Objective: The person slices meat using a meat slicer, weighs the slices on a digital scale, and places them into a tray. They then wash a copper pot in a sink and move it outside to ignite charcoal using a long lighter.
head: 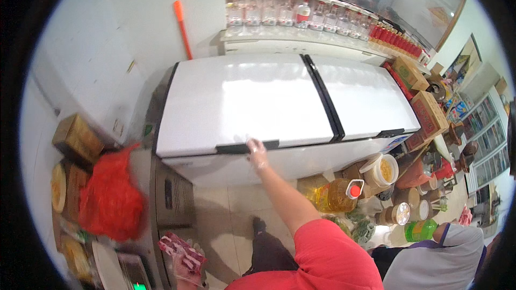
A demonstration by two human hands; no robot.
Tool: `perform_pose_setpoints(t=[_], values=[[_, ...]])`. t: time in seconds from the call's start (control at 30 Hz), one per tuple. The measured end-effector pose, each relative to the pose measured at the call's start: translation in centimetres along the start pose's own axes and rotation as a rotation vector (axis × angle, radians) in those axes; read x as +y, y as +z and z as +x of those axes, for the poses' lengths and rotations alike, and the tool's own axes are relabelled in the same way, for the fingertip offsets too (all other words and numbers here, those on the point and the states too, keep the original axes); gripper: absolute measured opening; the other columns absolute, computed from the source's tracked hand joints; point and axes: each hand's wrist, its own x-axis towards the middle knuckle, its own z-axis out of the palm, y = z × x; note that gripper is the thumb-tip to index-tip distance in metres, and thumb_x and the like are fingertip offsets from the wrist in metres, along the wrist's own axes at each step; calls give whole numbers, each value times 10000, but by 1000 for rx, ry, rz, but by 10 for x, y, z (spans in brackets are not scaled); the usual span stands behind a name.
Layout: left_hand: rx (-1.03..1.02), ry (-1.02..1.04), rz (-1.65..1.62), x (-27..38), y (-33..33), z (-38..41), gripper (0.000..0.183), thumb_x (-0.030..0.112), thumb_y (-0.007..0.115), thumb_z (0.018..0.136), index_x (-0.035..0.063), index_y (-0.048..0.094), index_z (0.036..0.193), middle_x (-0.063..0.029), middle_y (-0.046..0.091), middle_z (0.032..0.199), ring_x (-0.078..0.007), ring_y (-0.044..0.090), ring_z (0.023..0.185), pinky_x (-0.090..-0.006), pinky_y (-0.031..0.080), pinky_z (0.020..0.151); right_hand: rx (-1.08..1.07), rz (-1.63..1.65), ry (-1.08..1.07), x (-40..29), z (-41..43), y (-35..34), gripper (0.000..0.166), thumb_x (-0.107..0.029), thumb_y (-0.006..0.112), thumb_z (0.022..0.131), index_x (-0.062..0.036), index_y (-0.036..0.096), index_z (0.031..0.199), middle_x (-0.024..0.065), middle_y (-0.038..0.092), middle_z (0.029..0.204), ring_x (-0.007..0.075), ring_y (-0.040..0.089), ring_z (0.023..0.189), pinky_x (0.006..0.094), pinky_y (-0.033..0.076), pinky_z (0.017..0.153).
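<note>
A long white chest freezer with two lids lies across the view in front of me, both lids down. My right hand, in a thin clear plastic glove, is at the black handle of the left lid, fingers over its edge. Low on the left, my left hand holds raw meat, red with white bands of fat or bone. This hand also appears gloved in clear plastic. The meat is beside the counter's edge, apart from the freezer.
On the left counter sit a red plastic bag, a cardboard box and a scale with a lit display. An oil jug and tubs crowd the floor at right. Another person is close by. Bottles line the ledge behind.
</note>
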Motion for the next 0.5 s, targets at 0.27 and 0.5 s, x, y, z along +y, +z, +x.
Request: perform_pose_setpoints(t=[0.27,0.5], values=[[-191,156,333,71,184,172,691,179,631,854,225,293,1456,-3,528,1239,-155,552,800,-307,499,618,-127,50,68,-130,37,3,397,-266,569,935,1,592,1227,145,629,1127,237,615,1038,391,498,882],[-443,306,1165,109,341,428,473,172,703,858,110,508,1284,-53,632,970,-151,615,864,-302,510,699,175,-1210,-526,-324,228,-64,400,-262,576,924,-7,566,1233,143,602,1145,243,597,1049,400,495,889]])
